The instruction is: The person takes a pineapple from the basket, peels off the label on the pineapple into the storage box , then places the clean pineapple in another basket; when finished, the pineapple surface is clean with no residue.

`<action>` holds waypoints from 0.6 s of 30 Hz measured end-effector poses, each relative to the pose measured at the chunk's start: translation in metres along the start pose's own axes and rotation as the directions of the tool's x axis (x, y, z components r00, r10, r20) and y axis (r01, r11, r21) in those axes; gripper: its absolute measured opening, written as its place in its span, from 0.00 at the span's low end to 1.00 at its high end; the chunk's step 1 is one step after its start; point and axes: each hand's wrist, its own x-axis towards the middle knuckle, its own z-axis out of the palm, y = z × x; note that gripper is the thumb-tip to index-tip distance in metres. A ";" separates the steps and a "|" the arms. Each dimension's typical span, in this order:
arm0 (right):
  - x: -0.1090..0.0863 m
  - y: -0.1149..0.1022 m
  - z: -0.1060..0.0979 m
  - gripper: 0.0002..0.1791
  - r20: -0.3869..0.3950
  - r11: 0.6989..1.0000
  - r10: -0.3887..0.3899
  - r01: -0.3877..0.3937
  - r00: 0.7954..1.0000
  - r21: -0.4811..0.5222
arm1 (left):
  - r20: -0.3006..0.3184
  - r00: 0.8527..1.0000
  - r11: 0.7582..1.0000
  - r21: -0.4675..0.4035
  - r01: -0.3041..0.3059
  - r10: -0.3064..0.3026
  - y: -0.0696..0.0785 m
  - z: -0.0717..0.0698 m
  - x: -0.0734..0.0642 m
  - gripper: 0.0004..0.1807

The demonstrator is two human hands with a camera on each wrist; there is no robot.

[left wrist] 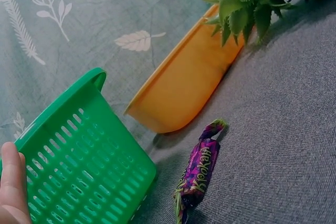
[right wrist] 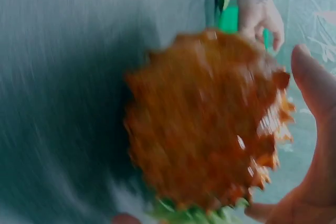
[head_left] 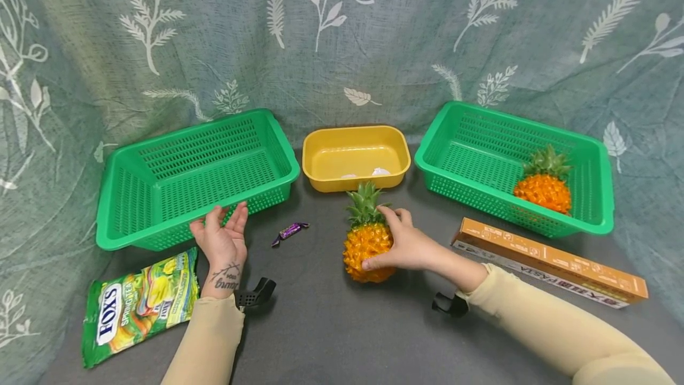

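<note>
My right hand (head_left: 407, 242) spreads around an orange pineapple (head_left: 366, 248) with a green crown, at the middle of the table. Its thumb stands apart from the blurred pineapple (right wrist: 205, 119) in the right wrist view; other fingertips show near the crown. My left hand (head_left: 221, 242) is palm up at the front rim of the left green basket (head_left: 160, 224), fingers loosely bent and holding nothing. Whether it touches the rim is unclear. To its right lies a purple wrapped candy (head_left: 290, 231). A green FOX'S candy bag (head_left: 141, 305) lies left of the left wrist.
A yellow bin (head_left: 357, 183) with small white items stands behind the pineapple. The right green basket (head_left: 481, 199) contains another pineapple (head_left: 544, 192). An orange-brown pasta box (head_left: 550, 257) lies in front of that basket. A patterned curtain (head_left: 352, 64) hangs behind.
</note>
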 end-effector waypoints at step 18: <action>0.006 0.005 0.015 0.53 0.110 0.851 0.097 -0.139 0.989 0.507 | 0.002 1.000 1.000 -0.003 -0.001 0.001 0.000 -0.001 0.001 0.14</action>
